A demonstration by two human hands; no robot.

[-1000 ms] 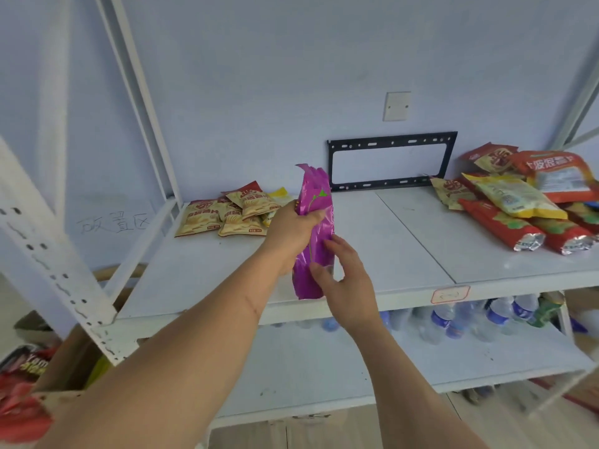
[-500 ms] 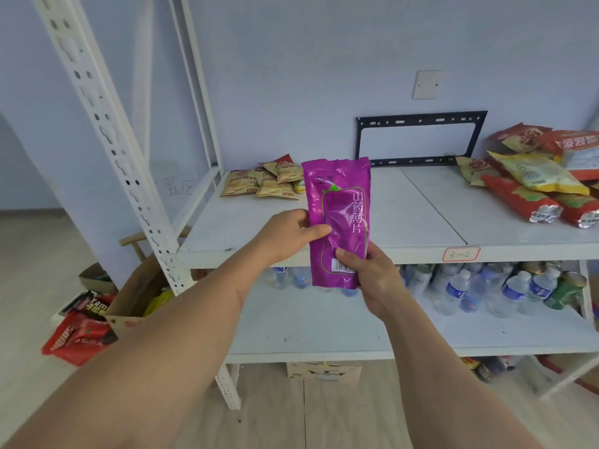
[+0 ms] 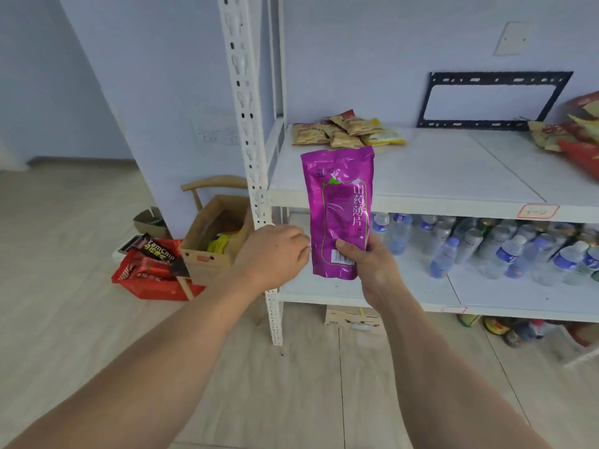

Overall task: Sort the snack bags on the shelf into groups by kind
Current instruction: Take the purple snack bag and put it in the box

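We face a white metal shelf (image 3: pixel 437 176) against a pale blue wall, over a light wood-plank floor (image 3: pixel 81 286). On the top board, small yellow packets (image 3: pixel 346 132) lie heaped at 12 o'clock from our hands, and red and yellow bags (image 3: pixel 577 137) pile at 2 o'clock by the frame's edge. A black bracket (image 3: pixel 492 102) hangs on the wall behind. Water bottles (image 3: pixel 486 247) crowd the lower board at 3 o'clock. At 9 o'clock, on the floor, a cardboard box (image 3: pixel 210 234) stands beside red packs (image 3: pixel 152 267). The shelf's upright post (image 3: pixel 249 124) rises just behind our left hand (image 3: pixel 275 254). Our right hand (image 3: pixel 366 260) pinches the purple bag (image 3: pixel 340 209) by its lower end, upright, in front of the shelf edge. The left hand is loosely curled just beside the bag, holding nothing.
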